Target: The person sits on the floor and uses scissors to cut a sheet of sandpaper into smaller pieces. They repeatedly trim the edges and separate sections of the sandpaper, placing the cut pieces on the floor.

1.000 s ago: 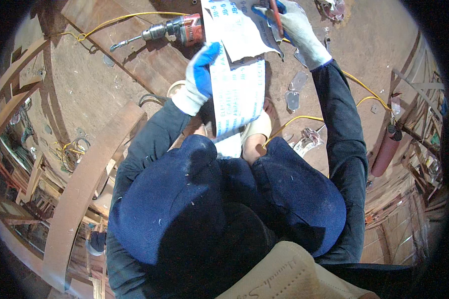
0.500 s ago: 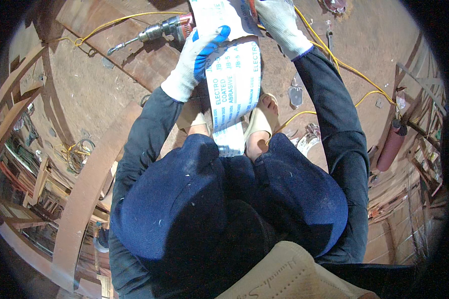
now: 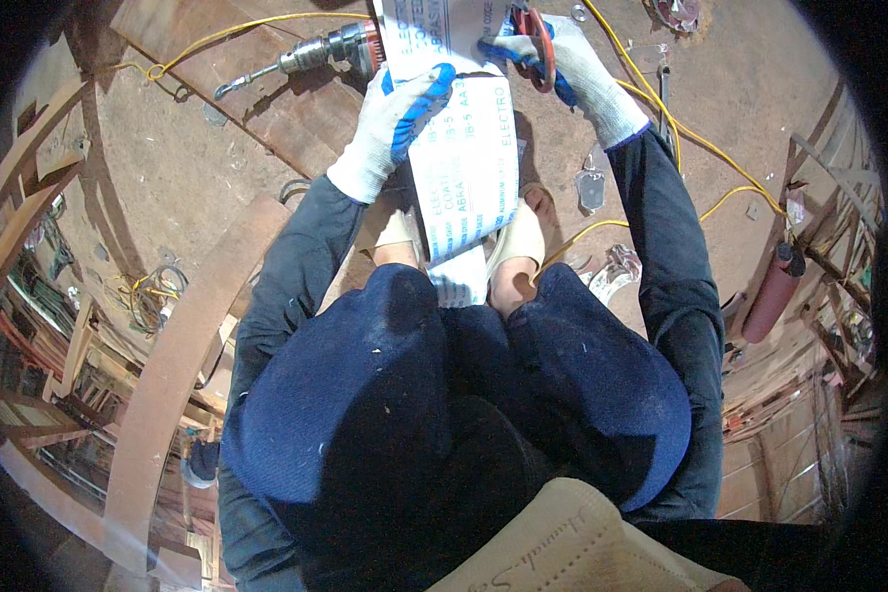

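A long strip of sandpaper (image 3: 469, 158), its white back printed in blue, hangs between my feet. A crosswise edge runs through it just beside my left hand (image 3: 397, 123). That gloved hand is closed on the strip's left side, thumb lying on the white back. At the strip's right edge, my right hand (image 3: 567, 74), also gloved, holds red-handled scissors (image 3: 537, 49). The scissors' blades are mostly hidden by the hand and the sheet. The strip's lower end bends back toward the floor near my knees.
A power drill (image 3: 331, 51) with a long bit lies left of the strip on a brown board (image 3: 207, 74). Yellow cord (image 3: 715, 148) crosses the floor at right. A dark red roll (image 3: 772, 296) lies far right. A curved wooden piece (image 3: 158, 395) stands at left.
My right hand has drawn back nearer and rightward, bringing the red scissor handles into fuller view. The sandpaper's lower part has shifted and now bends more sharply; my left hand keeps its hold.
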`<state>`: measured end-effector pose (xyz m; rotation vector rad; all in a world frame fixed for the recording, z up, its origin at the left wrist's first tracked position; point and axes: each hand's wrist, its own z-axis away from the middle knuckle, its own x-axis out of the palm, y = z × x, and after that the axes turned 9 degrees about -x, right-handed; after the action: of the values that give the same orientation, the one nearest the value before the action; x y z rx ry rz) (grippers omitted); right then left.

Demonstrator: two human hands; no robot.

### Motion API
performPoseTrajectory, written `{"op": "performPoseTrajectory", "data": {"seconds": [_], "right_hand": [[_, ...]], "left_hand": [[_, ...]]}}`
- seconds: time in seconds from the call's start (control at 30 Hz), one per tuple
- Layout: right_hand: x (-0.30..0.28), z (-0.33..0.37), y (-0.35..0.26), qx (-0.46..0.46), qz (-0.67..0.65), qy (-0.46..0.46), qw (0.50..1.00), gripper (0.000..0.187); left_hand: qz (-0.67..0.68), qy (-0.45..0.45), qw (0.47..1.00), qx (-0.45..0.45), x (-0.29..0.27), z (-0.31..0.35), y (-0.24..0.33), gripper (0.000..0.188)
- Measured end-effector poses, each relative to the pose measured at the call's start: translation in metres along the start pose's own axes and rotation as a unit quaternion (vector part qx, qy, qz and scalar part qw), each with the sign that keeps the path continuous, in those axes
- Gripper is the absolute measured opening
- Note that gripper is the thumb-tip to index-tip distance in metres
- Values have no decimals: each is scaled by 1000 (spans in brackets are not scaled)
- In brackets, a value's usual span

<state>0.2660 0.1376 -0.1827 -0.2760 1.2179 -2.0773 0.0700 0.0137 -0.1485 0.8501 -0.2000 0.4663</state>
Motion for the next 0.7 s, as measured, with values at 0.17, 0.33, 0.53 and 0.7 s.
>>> {"op": "performPoseTrajectory", "data": {"seconds": [0.17,0.33,0.53,0.7], "right_hand": [[0,-2,-49,-66,-49,-62,995,21],[-9,-1,-56,-62,-76,-102,990,20],[-4,1,-56,-56,-58,-88,993,22],[3,2,-62,-42,-71,-88,993,23]], "left_hand": [[-115,13,992,48,-6,1,3,24],[-280,31,943,177,-13,1,-1,29],[-343,51,906,241,-5,9,8,32],[-361,57,901,233,-13,9,9,31]]}}
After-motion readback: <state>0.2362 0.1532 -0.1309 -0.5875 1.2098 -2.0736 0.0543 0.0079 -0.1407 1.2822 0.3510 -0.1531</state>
